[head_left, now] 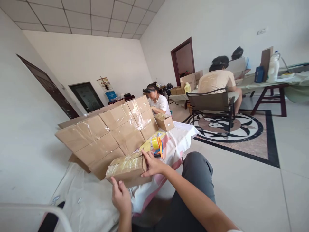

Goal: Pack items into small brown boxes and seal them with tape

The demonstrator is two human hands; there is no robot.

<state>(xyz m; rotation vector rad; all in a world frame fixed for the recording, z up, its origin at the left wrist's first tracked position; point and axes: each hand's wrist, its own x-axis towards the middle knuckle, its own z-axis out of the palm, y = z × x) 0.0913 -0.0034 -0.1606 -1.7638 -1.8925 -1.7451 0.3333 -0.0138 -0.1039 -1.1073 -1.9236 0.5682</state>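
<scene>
White walls (91, 61) stand around you. Your right fingers (147, 156) hold one end of a small box (131, 179); your left fingers (115, 187), spread, touch its near side. Its top already has shiny tape (125, 162); I can't tell if more is left. Just past your right fingers sits a yellow roll (155, 143). Farther out, a big box pile (123, 135) looks taped up.

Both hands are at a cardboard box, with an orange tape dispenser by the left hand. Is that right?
Not quite: the head view shows the orange tape dispenser by the right hand, not the left hand. Both are at a cardboard box.
</scene>
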